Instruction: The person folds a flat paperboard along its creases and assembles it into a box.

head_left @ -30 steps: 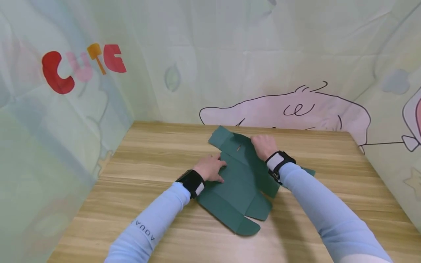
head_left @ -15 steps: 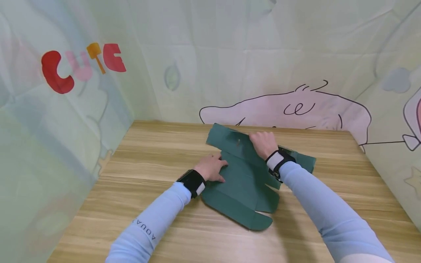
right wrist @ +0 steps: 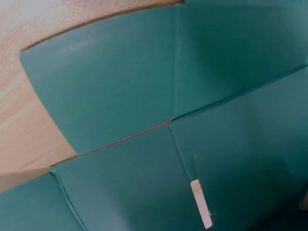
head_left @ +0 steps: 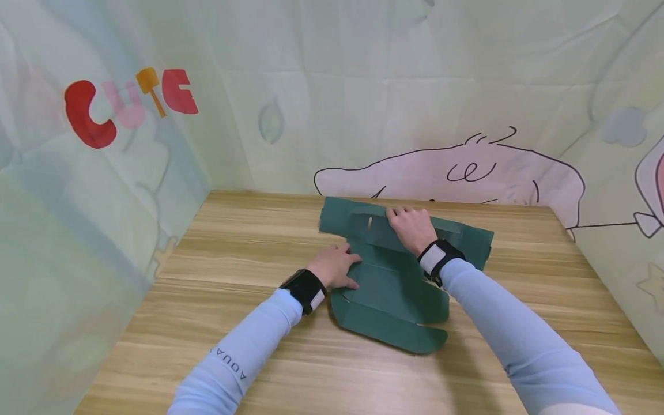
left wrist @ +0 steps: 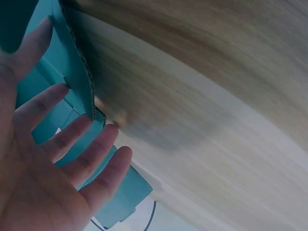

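A flattened dark green cardboard box with creased panels, flaps and a small slot lies on the wooden table. My left hand rests at its left edge, fingers spread. In the left wrist view, the left hand shows extended fingers beside the cardboard's edge. At the far side, my right hand grips the far panel with bent fingers; its fingertips are partly hidden. Close up in the right wrist view are cardboard panels and a slot, while almost none of that hand shows.
The wooden table meets a printed fabric backdrop close behind the cardboard's far edge. More fabric rises along the left and right sides. Dark bands circle both wrists.
The cardboard has turned counterclockwise, its near right flap swinging away from me and rightward. The far panel now lies more parallel to the table's back edge. My right hand has shifted slightly left.
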